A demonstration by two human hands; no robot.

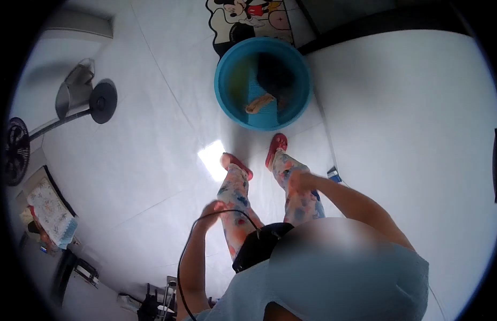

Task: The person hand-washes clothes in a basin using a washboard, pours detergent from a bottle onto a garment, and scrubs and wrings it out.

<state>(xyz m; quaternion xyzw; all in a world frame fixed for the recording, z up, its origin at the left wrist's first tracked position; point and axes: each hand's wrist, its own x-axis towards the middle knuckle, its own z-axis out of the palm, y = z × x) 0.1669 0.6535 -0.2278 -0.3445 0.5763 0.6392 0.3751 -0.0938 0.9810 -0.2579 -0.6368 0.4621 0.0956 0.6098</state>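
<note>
My left hand point(211, 211) is beside the knee of the flower-patterned trousers point(238, 199). Its fingers look curled in at the edge of the cloth, and whether they hold it is hidden. Over the other trouser leg is my right hand point(300, 183), smeared by motion, so its fingers cannot be made out. In front of my feet stands a round blue basin point(222, 101) with murky water in it. Inside are a dark cloth point(274, 75), a tan piece point(259, 104) and a ridged blue washboard point(265, 116). Neither hand touches the basin.
Red slippers point(277, 147) are on my feet. Behind the basin lies a cartoon mat point(251, 21). A standing fan point(103, 101) is at the left, and a white panel point(398, 123) bounds the right. A black cable point(180, 267) loops by my left arm.
</note>
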